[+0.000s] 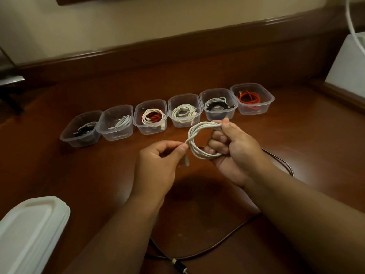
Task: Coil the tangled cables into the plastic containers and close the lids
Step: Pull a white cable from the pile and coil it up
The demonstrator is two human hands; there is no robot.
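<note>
My right hand (233,147) is closed around the white cable (199,143), holding its loops above the middle of the bench (98,175). My left hand (158,161) pinches the loose tail near its plug. It looks light, limp and springy, so I would grip where the loops bunch. Six open containers (116,123) line the far edge.

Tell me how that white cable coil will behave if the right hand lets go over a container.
The white cable coil looks springy: its loops already sit unevenly in the right hand, so it would probably loosen on release. The loose end pinched by the left hand hangs limp, so it is likely floppy and light. It may spill over a low container rim unless pressed down.
</note>
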